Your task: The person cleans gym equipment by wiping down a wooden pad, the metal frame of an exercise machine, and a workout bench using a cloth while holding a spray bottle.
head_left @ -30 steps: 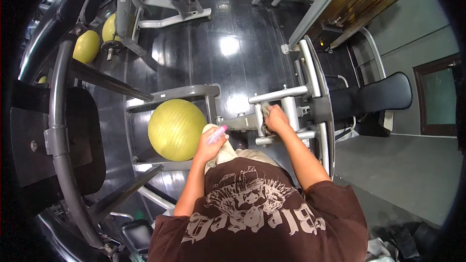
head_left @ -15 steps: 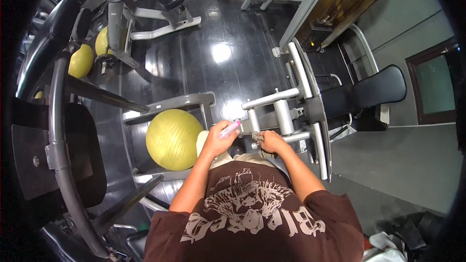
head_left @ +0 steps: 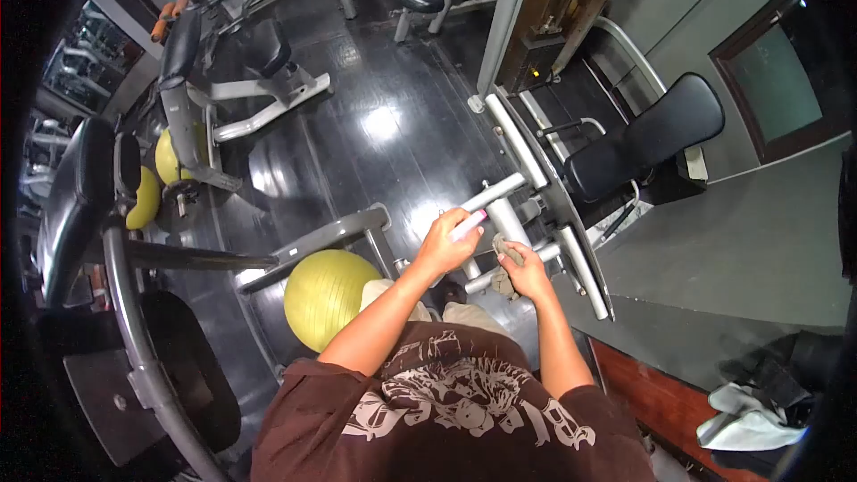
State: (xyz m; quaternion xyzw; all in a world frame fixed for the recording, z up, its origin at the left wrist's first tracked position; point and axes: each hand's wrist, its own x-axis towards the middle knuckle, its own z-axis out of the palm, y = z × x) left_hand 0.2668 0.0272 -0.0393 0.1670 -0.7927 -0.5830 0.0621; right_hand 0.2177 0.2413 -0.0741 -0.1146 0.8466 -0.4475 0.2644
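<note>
Large yellow-green ribbed ball [head_left: 323,302]: on the dark floor [head_left: 357,156], left of both hands and well apart from their fingers.
Left hand [head_left: 450,245]: the nearer one to the bottle; its fingers are wrapped round it, thumb side uppermost.
Slim pale, see-through bottle with a pink end [head_left: 466,227]: within the left fingers, its body crossing the grip and its pink end emerging on the far right side.
Bottle's long axis: slanted, from the left palm up and rightward in view, the pink end directed at the silver upper tube [head_left: 502,188]; whether they touch, I cannot tell.
Bottle to cloth: apart, the bottle to the left and farther forward, the cloth to the right and closer to the wearer's body.
Crumpled grey-green cloth [head_left: 503,284]: pinched in the right fingers, bunched along their left side, with one fold poking up and another hanging down.
Silver lower tube [head_left: 479,285]: partly hidden behind the cloth; contact between the two is unclear.
Thick silver cylinder [head_left: 509,218]: just beyond the cloth's upper fold, right of the bottle's pink end.
Right hand [head_left: 529,274]: to the right of the cloth, gripping it, its fingers pointing up and left.
</note>
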